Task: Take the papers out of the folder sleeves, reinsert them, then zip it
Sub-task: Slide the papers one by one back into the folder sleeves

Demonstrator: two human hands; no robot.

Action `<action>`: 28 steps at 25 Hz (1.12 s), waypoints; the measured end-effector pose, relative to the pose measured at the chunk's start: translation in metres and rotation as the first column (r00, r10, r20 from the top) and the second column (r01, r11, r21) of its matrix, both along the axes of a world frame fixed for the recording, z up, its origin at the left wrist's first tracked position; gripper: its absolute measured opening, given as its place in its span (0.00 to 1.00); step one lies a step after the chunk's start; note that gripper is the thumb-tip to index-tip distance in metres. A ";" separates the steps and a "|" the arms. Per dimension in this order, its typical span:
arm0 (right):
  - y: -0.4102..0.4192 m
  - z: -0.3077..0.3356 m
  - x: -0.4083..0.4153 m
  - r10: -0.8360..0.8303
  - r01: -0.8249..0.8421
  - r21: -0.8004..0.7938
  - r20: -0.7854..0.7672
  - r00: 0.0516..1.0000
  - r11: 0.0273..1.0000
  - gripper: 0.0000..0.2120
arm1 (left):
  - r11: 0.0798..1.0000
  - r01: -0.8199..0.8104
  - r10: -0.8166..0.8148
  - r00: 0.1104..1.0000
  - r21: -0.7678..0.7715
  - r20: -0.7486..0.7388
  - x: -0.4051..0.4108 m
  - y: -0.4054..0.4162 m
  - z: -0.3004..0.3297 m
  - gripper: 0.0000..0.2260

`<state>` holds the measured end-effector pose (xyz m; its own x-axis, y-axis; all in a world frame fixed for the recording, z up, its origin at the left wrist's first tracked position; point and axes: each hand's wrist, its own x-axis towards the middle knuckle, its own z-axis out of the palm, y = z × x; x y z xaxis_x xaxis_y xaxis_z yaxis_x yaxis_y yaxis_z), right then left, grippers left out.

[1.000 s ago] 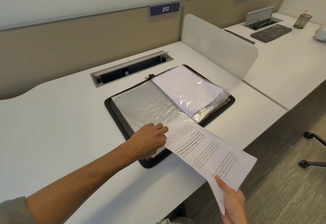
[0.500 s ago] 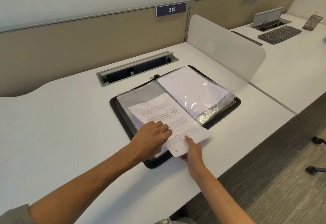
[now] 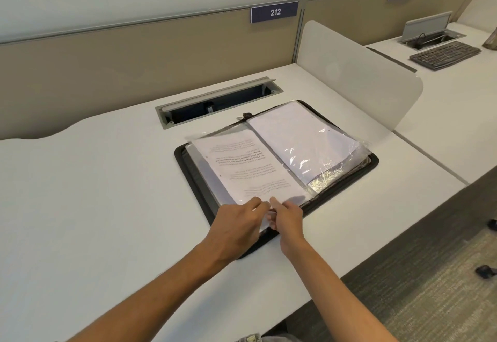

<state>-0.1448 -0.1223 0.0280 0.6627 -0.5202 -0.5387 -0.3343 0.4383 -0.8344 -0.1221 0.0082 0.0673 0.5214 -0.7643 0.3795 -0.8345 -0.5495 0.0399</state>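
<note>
Papers: a printed sheet [image 3: 243,169] lies on the left half of the open black folder [image 3: 188,164] on the white desk [image 3: 94,193], its near edge pinched by both the left hand [image 3: 236,230] and right hand [image 3: 286,216]. Beyond them, the right half holds a stack of plastic sleeves [image 3: 304,139]; farther back sit a cable tray [image 3: 217,102] and sign 212 [image 3: 274,12].

Open folder [image 3: 193,177] on desk [image 3: 94,193], before cable tray [image 3: 217,102].

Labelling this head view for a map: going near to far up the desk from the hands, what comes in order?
Left hand → printed paper sheet in black zip folder → grey recessed cable tray → blue 212 sign.
</note>
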 end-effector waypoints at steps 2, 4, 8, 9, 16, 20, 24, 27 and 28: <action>0.001 0.001 0.019 0.075 -0.075 -0.011 -0.006 0.997 0.997 0.08 | 1.000 -0.021 0.021 0.999 0.014 0.046 -0.004 -0.005 -0.001 0.16; -0.001 0.003 0.029 0.173 -0.173 0.004 -0.025 0.985 0.985 0.11 | 0.999 -0.036 0.037 0.999 -0.021 0.012 -0.003 -0.009 -0.004 0.17; -0.012 0.006 0.015 0.324 -0.326 -0.036 -0.058 0.944 0.945 0.11 | 0.987 -0.103 0.082 0.983 -0.121 -0.163 0.002 -0.006 -0.008 0.15; -0.014 0.003 0.005 0.296 -0.300 -0.166 -0.048 0.954 0.940 0.08 | 0.981 -0.131 0.098 0.970 -0.143 -0.221 0.003 -0.004 -0.008 0.12; -0.035 -0.010 -0.024 0.536 -0.069 -0.997 -0.034 0.844 0.046 0.31 | 0.946 -0.146 0.041 0.940 -0.290 -0.337 0.012 0.001 -0.007 0.07; -0.045 -0.006 0.008 0.533 -0.062 -0.993 -0.104 0.840 -0.096 0.15 | 0.937 -0.011 -0.072 0.972 -0.349 -0.224 0.008 -0.010 0.004 0.11; -0.083 0.026 0.031 0.354 0.018 -0.970 0.106 0.929 0.244 0.07 | 0.932 -0.019 -0.057 0.978 -0.363 -0.199 0.017 -0.009 0.011 0.16; -0.125 0.041 0.041 0.145 0.114 -0.863 0.210 0.967 0.491 0.08 | 0.920 -0.099 0.002 0.969 -0.380 -0.247 0.024 0.002 0.009 0.15; -0.138 0.043 0.042 0.058 0.170 -0.814 0.242 0.969 0.556 0.09 | 0.911 -0.138 0.032 0.963 -0.390 -0.266 0.028 0.006 0.007 0.15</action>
<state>-0.1026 -0.2604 0.0706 0.6513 -0.6975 0.2987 -0.0982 -0.4678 -0.8784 -0.0946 0.0138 0.0743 0.6951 -0.5227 0.4937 -0.7189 -0.5109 0.4713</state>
